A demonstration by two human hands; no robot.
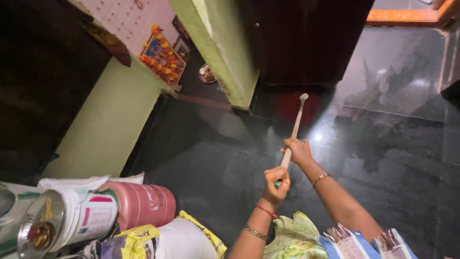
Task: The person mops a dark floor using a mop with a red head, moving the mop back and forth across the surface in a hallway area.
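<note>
A long pale wooden handle (pixel 294 127) runs from my hands away toward the dark door at the back, ending in a small rounded tip (pixel 303 97) just above the floor. My left hand (pixel 276 184) is closed around its near end, with a red thread and a bangle on the wrist. My right hand (pixel 298 149) grips the handle a little farther along, a thin bangle on that wrist. Whatever is fixed to the far end is too small to make out.
Glossy black floor (pixel 383 144) spreads ahead. A green wall (pixel 110 124) and green pillar (pixel 218 52) stand at left, a dark wooden door (pixel 302 38) behind. A pink canister (pixel 143 204), white container (pixel 81 216) and yellow-white sacks (pixel 177 240) lie at lower left.
</note>
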